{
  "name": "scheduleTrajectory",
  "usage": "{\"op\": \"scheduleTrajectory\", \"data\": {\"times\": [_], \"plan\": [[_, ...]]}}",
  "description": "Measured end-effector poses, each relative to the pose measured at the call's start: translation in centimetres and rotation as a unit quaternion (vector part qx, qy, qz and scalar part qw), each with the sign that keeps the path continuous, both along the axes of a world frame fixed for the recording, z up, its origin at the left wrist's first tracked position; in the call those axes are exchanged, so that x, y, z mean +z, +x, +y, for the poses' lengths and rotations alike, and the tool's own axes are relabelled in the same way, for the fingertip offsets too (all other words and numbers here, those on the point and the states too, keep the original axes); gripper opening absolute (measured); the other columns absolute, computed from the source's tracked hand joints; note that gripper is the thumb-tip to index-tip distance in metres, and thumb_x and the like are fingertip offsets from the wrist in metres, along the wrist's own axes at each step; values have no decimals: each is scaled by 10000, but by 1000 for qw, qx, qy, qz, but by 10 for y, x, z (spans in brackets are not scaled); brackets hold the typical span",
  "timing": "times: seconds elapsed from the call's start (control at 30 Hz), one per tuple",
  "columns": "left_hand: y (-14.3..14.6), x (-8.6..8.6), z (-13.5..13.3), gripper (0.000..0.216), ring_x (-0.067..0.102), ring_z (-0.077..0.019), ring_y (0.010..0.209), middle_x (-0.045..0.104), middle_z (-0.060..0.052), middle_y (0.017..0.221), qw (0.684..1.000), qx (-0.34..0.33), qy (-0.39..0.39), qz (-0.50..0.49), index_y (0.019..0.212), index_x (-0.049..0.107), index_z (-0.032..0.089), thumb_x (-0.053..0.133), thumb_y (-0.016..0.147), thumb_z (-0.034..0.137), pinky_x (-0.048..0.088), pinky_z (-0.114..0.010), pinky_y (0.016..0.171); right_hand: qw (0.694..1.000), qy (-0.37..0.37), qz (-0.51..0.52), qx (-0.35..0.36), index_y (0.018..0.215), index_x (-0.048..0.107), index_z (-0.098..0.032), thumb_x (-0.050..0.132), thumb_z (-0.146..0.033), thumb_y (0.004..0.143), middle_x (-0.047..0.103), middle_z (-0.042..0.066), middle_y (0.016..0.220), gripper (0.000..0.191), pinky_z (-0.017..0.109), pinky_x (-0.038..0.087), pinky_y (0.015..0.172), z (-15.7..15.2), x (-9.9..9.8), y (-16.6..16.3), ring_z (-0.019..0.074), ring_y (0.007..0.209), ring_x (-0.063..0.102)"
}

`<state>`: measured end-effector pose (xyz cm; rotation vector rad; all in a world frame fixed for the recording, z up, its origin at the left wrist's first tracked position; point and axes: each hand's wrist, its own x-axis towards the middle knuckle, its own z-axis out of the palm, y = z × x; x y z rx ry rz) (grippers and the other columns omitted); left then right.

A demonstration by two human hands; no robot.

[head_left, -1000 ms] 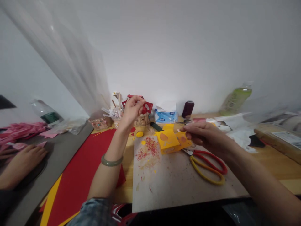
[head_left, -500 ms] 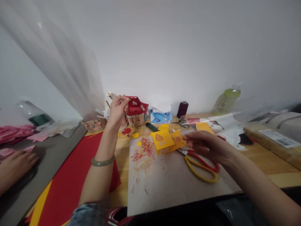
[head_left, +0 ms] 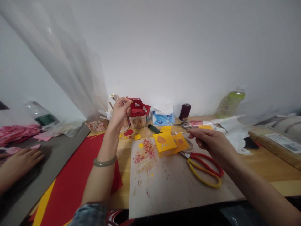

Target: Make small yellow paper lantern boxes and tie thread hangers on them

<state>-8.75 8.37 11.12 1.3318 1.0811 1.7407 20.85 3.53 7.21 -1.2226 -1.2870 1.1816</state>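
My left hand [head_left: 120, 110] is raised at the back of the table, its fingers pinched on a red paper cut-out [head_left: 138, 107] with heart-shaped holes, which sits over a small jar [head_left: 138, 121]. My right hand [head_left: 210, 142] hovers low over the grey board [head_left: 169, 185]. Its fingers are pressed together at the right edge of the folded yellow paper [head_left: 170, 142] with orange shapes. I cannot see whether they grip it. Red and yellow paper crumbs [head_left: 145, 150] lie on the board to the left of the yellow paper.
Scissors [head_left: 204, 171] with red and yellow handles lie under my right wrist. At the back stand a tissue pack [head_left: 163, 118], a dark thread spool [head_left: 185, 110] and a green bottle [head_left: 230, 101]. A red sheet [head_left: 72, 182] lies left, where another person's hand [head_left: 21, 161] rests.
My left hand drifted left along the back of the table with the red cut-out. My right hand shifted slightly right, and the yellow paper now rests lower on the board.
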Motion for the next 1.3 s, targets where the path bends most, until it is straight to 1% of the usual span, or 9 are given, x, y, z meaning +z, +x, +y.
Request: {"op": "scheduleTrajectory", "data": {"times": [0.2,0.3,0.37,0.43,0.5,0.6,0.8,0.9,1.3], "plan": [[8,1,-8,134,324,-42,370,449,75,429,995,-41,-17,93,652,546,159,630,745,209,229,-174,394,986,116,-23,-118,843,740,-209,710,-487,642,638,16,693,345,249,323,476,10,11,9,98,529,406],[12,2,-10,89,472,-73,502,583,22,569,991,-22,-9,132,630,626,148,683,680,194,357,-193,499,966,196,-146,-82,783,757,-249,725,-427,644,712,36,808,229,296,409,587,10,22,19,162,648,545],[16,2,-10,62,542,-105,641,618,3,649,989,9,7,144,622,659,155,695,657,190,414,-215,622,903,315,-291,-10,805,756,-273,655,-407,730,731,34,890,184,329,440,650,8,30,22,206,735,613],[22,2,-12,49,567,-129,747,630,-12,720,988,27,22,150,618,676,162,702,642,196,430,-232,693,800,433,-412,61,846,743,-291,562,-366,819,736,20,872,198,327,449,633,4,38,20,211,733,639],[31,4,-16,54,564,-126,742,634,-22,782,990,18,21,141,613,683,163,712,627,207,431,-228,641,723,496,-468,109,832,731,-285,519,-300,853,731,8,791,214,298,438,572,-1,48,11,194,681,643],[49,7,-28,79,483,-67,542,661,-33,856,994,-44,-19,98,605,682,158,720,613,226,339,-214,448,675,534,-498,109,811,720,-254,485,-248,876,705,7,691,243,265,405,505,-6,61,-10,161,585,621],[73,10,-52,121,373,-33,340,539,41,433,966,-234,-106,34,640,692,156,732,623,269,265,-198,369,643,588,-490,3,829,711,-237,493,-193,889,712,17,728,230,243,382,519,-2,65,-33,129,587,604],[76,8,-55,148,399,-26,340,649,-3,546,952,-275,-134,13,646,680,151,725,642,292,279,-185,354,645,600,-472,2,822,710,-223,490,-178,888,715,23,741,234,244,388,520,0,62,-33,128,579,607],[76,8,-53,166,432,-29,380,735,-94,756,941,-297,-157,36,670,728,143,721,657,308,310,-184,350,775,471,-421,35,850,730,-308,543,-300,835,704,15,693,188,265,387,525,-7,63,-33,176,664,620]]}}
